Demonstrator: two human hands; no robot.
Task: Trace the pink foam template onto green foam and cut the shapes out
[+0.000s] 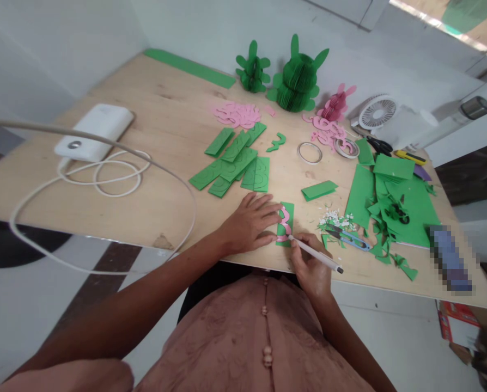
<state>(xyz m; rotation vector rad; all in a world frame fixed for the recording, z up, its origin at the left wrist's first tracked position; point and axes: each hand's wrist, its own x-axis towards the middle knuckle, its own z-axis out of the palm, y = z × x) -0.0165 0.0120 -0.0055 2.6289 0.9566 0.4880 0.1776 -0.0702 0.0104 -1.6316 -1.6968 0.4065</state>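
Observation:
A pink scalloped cutout [285, 223] lies on a narrow green paper strip [290, 211] near the table's front edge. My left hand [249, 224] is spread flat, palm down, with its fingertips on the left side of the cutout and strip. In my right hand [311, 267] is a white pen [315, 253], its tip touching down at the cutout's lower right edge. Beyond my left hand lie several green strips [239, 163], some with curved outlines drawn on them. A folded green strip [319, 190] rests to the right, beyond the pen.
Pink cutouts [237, 115], green paper figures [296, 84] and a fan [377, 111] stand or lie toward the back. Blue-handled scissors [347, 237], green scraps [402, 264] and a phone [450, 258] are at right. A white power adapter [96, 130] with cable sits left.

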